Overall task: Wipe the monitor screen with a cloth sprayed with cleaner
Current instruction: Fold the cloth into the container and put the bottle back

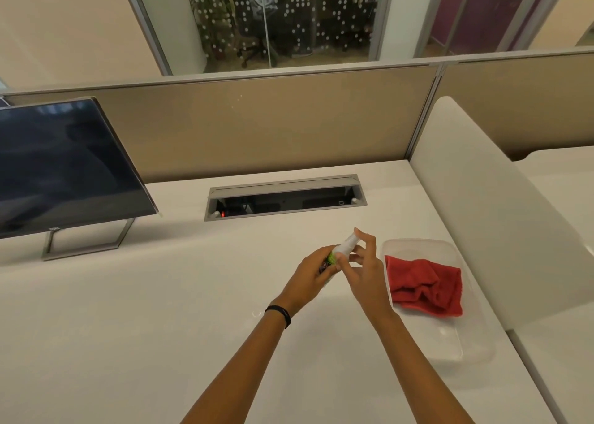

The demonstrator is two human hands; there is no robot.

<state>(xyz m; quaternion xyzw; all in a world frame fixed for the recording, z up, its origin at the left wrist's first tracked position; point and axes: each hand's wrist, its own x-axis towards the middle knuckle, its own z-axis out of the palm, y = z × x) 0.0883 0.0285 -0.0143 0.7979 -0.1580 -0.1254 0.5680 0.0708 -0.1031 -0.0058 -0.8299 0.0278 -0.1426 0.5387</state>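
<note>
Gripping the spray bottle (340,254), your left hand (310,277) wraps its body; your right hand (366,271) pinches its top; red cloth (424,283) lies in the tray (450,343) beside.

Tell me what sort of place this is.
Most likely an open-plan office workstation. A flat monitor stands on a white desk with a built-in cable hatch, a beige partition panel fences the desk, and a glass-walled room with chairs lies behind.

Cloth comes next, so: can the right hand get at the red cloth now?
Probably yes: the red cloth lies uncovered in the open tray just beside the right hand, though that hand is busy on the spray bottle.
</note>
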